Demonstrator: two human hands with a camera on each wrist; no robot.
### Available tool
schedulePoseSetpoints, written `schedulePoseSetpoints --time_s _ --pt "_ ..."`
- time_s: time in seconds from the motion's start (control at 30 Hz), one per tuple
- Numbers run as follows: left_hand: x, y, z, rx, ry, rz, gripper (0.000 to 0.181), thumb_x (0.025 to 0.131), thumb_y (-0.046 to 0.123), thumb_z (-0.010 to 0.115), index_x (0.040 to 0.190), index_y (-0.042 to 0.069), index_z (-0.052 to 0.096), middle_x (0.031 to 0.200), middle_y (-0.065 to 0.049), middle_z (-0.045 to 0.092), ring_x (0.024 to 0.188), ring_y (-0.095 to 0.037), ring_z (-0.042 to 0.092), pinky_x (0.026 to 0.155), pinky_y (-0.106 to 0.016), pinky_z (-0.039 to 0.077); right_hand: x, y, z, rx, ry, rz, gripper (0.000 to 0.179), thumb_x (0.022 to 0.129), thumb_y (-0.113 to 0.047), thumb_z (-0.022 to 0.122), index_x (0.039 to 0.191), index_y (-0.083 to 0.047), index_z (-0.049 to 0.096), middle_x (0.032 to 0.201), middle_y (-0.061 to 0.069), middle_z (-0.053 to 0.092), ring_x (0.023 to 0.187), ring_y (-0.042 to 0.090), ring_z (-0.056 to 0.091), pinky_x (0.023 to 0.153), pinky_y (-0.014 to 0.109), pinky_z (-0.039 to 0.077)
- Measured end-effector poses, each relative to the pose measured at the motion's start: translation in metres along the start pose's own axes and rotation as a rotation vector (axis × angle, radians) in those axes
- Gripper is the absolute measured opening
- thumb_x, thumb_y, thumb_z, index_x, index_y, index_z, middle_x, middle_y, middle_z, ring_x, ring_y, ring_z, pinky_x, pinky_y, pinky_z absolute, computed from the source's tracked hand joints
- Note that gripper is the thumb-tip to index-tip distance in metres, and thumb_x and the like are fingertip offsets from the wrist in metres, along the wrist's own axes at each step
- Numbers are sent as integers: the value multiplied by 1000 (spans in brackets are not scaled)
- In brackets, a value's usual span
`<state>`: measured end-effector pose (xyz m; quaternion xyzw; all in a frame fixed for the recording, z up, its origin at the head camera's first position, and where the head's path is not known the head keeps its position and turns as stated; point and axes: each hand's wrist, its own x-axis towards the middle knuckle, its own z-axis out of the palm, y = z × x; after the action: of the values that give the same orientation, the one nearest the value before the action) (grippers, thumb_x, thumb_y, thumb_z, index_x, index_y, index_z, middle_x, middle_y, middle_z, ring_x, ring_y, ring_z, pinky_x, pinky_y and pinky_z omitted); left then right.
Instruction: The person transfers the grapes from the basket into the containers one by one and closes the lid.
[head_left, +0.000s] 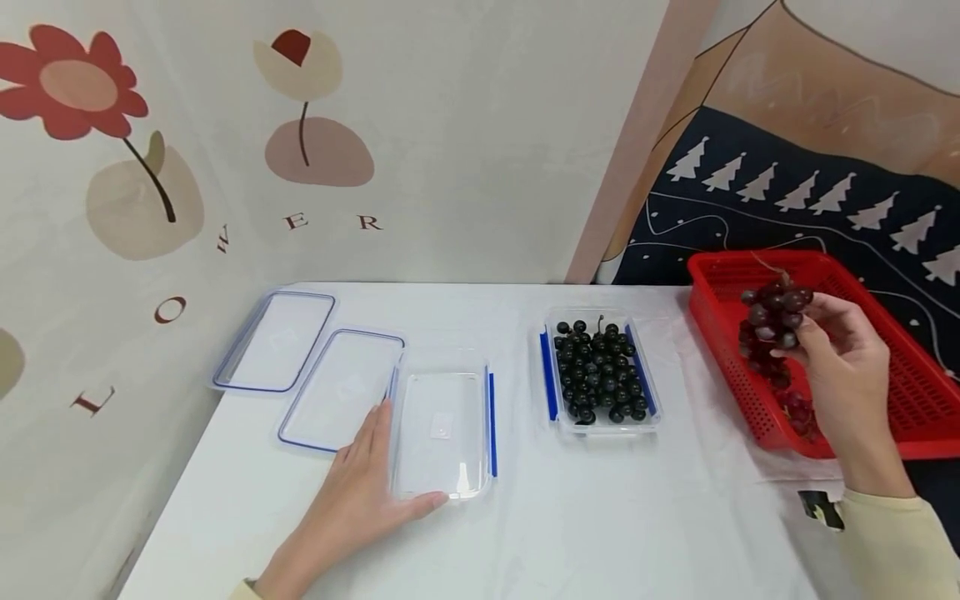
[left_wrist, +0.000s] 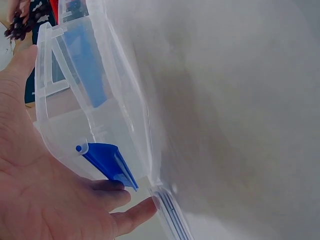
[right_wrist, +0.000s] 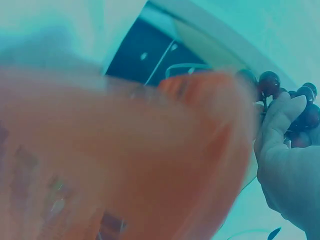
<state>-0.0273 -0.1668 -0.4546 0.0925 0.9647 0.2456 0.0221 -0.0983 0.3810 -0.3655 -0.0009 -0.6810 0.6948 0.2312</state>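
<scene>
My right hand (head_left: pixel 851 375) pinches a bunch of dark red grapes (head_left: pixel 776 312) above the red plastic basket (head_left: pixel 723 367); more reddish grapes (head_left: pixel 798 412) show lower down against the basket. In the right wrist view the thumb and fingers close on the grapes (right_wrist: pixel 270 84). My left hand (head_left: pixel 356 492) lies with spread, straight fingers along the left side and near corner of a clear plastic container (head_left: pixel 442 425) with nothing in it. The left wrist view shows the palm beside that container's wall and a blue clip flap (left_wrist: pixel 107 162).
A second clear container (head_left: pixel 551 425) full of black grapes stands between the first container and the basket. Two clear lids with blue rims, a nearer lid (head_left: pixel 341 387) and a farther lid (head_left: pixel 273 342), lie at the left. A patterned cloth wall (head_left: pixel 465 142) rises behind the white table (head_left: pixel 600 517).
</scene>
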Motion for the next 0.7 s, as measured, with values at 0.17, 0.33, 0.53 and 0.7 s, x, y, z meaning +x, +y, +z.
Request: schedulePoseSetpoints --time_s 0.17,0.33,0.53,0.7 --pt "-1 -1 1 2 -6 -8 145 79 86 77 172 -4 12 173 -32 26 158 -47 32 116 -73 35 -4 -10 22 102 -44 -34 31 110 1 60 141 2 63 125 13 59 101 18 65 79 18 60" --pt "-3 -2 2 12 7 -1 144 80 85 77 172 -5 14 173 -32 26 158 -46 31 115 -72 36 -11 -15 43 141 -116 -60 30 110 3 58 140 5 62 122 15 60 97 19 64 78 19 60" --pt "-2 -2 2 6 12 -2 143 80 85 77 172 -4 14 174 -30 26 159 -45 30 116 -72 35 -22 -15 69 105 -230 -81 31 109 8 56 138 4 65 119 13 63 88 17 67 73 21 61" --pt "-2 -2 3 -2 5 -8 144 80 87 76 172 -3 13 174 -30 24 160 -45 28 116 -72 35 -34 -17 86 59 -281 -51 31 110 4 57 140 1 64 122 13 61 94 17 65 76 20 61"
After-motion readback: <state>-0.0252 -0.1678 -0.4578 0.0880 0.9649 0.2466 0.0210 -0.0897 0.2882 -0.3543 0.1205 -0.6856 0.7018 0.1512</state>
